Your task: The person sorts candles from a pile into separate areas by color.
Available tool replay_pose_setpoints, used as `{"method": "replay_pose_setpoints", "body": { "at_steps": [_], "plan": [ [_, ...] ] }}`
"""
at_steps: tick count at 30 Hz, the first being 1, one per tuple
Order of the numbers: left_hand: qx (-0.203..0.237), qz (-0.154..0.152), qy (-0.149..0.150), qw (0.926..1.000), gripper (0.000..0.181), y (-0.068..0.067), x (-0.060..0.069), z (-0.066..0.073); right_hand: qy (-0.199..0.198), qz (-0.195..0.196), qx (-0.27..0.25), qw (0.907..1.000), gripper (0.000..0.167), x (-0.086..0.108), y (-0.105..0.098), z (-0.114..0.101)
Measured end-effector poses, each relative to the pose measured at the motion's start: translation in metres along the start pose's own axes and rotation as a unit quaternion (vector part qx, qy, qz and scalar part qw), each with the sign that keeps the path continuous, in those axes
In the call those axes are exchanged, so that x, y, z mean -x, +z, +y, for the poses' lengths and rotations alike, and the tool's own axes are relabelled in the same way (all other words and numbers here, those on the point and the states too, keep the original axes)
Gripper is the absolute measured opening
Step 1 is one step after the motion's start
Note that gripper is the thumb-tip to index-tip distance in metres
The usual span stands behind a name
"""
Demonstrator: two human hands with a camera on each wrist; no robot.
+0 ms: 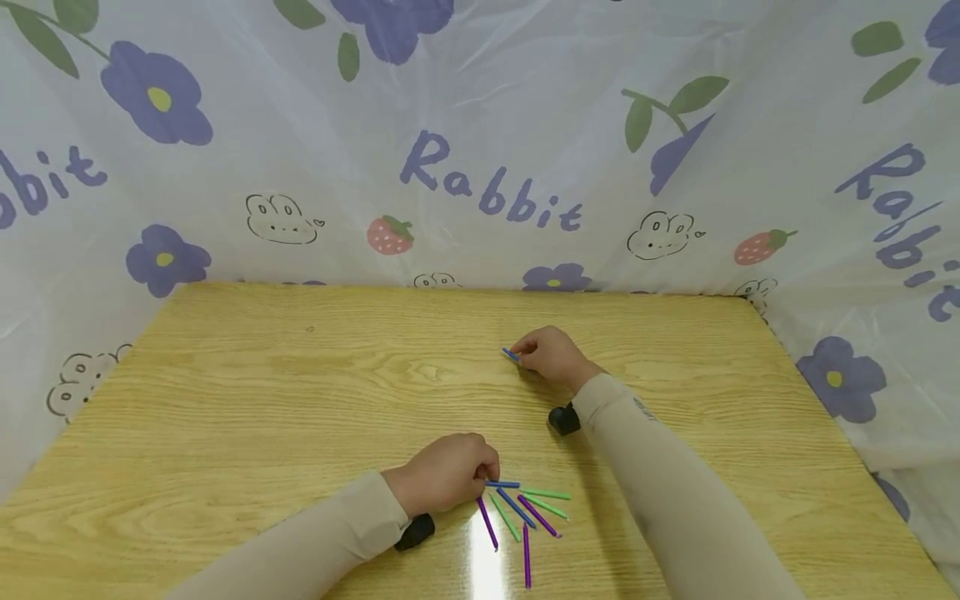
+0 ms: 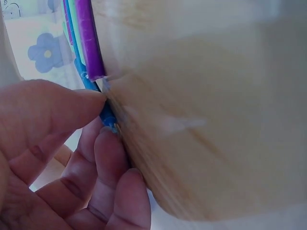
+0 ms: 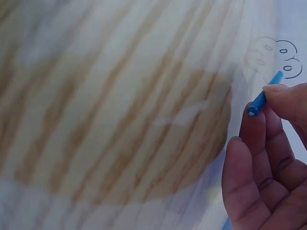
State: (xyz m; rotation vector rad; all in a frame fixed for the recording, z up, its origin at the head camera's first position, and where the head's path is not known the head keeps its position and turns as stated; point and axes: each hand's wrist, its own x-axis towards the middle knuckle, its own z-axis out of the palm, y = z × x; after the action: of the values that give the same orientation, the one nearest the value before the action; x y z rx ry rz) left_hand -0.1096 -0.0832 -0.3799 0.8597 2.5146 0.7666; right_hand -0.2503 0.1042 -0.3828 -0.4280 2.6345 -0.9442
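My right hand (image 1: 551,357) is over the far middle of the table and pinches a short, thin blue candle (image 3: 266,94) between thumb and fingertips. In the right wrist view, one end of that candle points towards the camera. Nearer the front, my left hand (image 1: 447,473) pinches the end of another blue candle (image 1: 506,484). That candle lies at the top of a loose fan of candles. Beside the left fingers are a second blue candle (image 1: 517,508), several green and purple ones, such as a green candle (image 1: 506,517) and a purple candle (image 1: 487,524).
The wood-grain table (image 1: 262,392) carries a bright glare near its front edge. A white curtain (image 1: 315,150) printed with flowers, rabbits and lettering hangs behind and along the sides. Each wrist wears a black camera, such as the one at the left wrist (image 1: 415,532).
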Motion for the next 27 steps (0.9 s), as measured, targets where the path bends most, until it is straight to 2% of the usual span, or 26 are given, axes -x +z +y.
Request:
{"method": "replay_pose_setpoints", "body": {
  "at_steps": [19,27],
  "plan": [
    [-0.004,0.006,0.009,0.9999,0.015,0.0020,-0.0003,-0.0028,-0.013,-0.008,0.043,0.9990,0.023,-0.0064,0.0066,-0.0033],
    [-0.009,0.008,0.011,0.9999,0.014,0.0018,-0.0003,-0.0030,0.002,-0.010,0.044,0.9990,0.024,-0.0054,0.0076,-0.0054]
  ]
}}
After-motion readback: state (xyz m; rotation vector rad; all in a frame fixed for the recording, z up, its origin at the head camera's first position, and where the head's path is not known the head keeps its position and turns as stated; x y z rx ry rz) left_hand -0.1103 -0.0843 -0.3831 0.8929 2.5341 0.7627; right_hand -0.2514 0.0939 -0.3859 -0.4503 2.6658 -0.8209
